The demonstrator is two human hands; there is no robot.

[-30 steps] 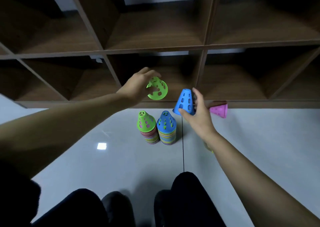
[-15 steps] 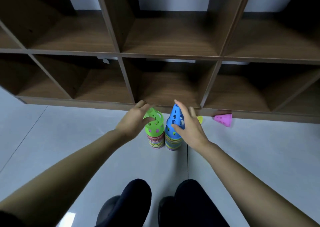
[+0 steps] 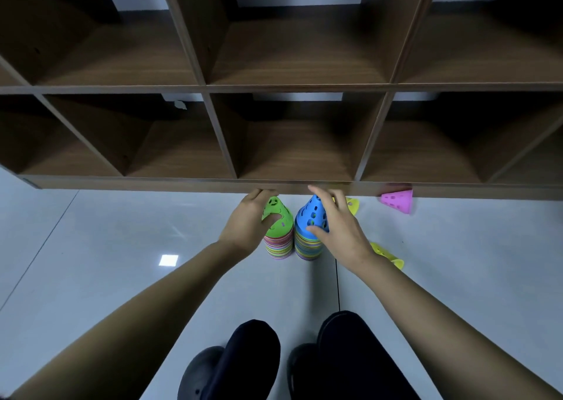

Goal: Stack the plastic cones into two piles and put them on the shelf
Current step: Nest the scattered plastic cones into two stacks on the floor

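Two stacks of coloured plastic cones stand side by side on the grey floor in front of the wooden shelf (image 3: 292, 88). The left stack (image 3: 277, 247) is topped by a green cone (image 3: 275, 216), and my left hand (image 3: 248, 222) grips that green cone from the left, thumb on its front. The right stack (image 3: 306, 247) is topped by a blue cone (image 3: 310, 213), which my right hand (image 3: 338, 229) grips from the right. Loose cones lie nearby: a pink one (image 3: 397, 200) on its side, a yellow one (image 3: 352, 206) behind my right hand, and another yellow one (image 3: 387, 254) by my wrist.
The shelf has open wooden compartments in two visible rows; its bottom edge (image 3: 152, 183) runs just behind the stacks. My two dark shoes (image 3: 231, 366) stand on the floor below the stacks. A bright light reflection (image 3: 168, 260) shows on the floor at left.
Both hands came down from in front of the shelf and set the green and blue cones onto the tops of the two stacks. The view tilted upward toward the shelf.
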